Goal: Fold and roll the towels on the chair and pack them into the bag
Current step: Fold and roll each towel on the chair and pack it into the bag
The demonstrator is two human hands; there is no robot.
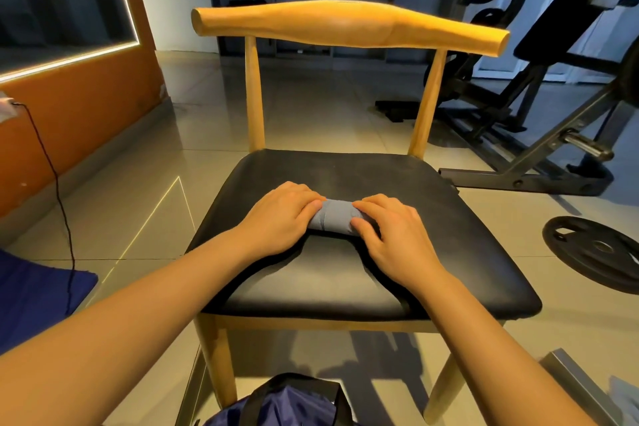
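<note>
On a gym-room chair (345,166), your left hand (280,218) and right hand (390,235) grip one towel (337,216), apparently fully rolled; packing it into the bag (287,405) remains.

- both ends of the towel roll (334,216) lie hidden under the left hand (280,218) and the right hand (390,235); only its middle shows.
- the bag (287,405) is cut off by the bottom edge; only a dark blue top and a black strap show.
- a blue cloth (31,301) runs off the left edge.
- the weight plate (594,249) is clipped by the right edge.
</note>
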